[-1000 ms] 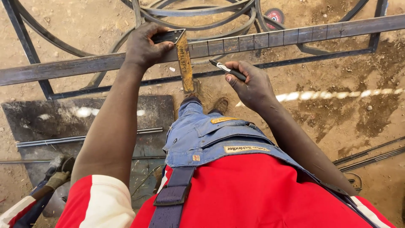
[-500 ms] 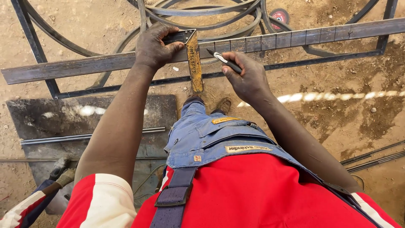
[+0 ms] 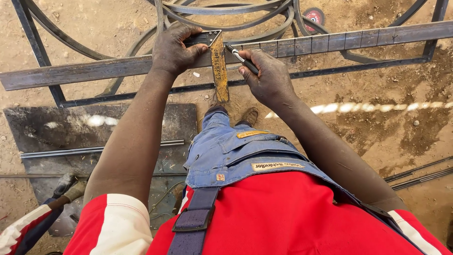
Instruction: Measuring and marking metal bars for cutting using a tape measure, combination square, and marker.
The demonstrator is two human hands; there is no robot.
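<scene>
The left hand [image 3: 175, 49] is pressing down on the dark stock of a try square [image 3: 214, 52], fingers curled over it and clamping it against the long flat steel bar [image 3: 330, 41]. The right hand [image 3: 269, 75] is pinching a marker pen [image 3: 241, 59] between thumb and fingers, its tip touching the bar just beside the square's blade.

In the head view, the square's yellowed, rusty blade is running toward the person, its long axis crossing the bar at a right angle and its free end hanging over the ground above the boots [image 3: 247, 115]. The stock is lying along the bar's far edge. The pen is pointing up and to the left, toward the corner where blade and stock meet. The bar itself is stretching from left to right across the whole view, rising slightly to the right, with evenly spaced cross lines showing on its right stretch. It is resting on a dark metal frame [image 3: 37, 52].

Behind the bar, curved steel rings [image 3: 226, 9] are lying on the sandy ground, with a red grinding disc [image 3: 313, 15] near them. A dark steel plate [image 3: 94, 127] is lying on the ground to the left of the person's legs.
</scene>
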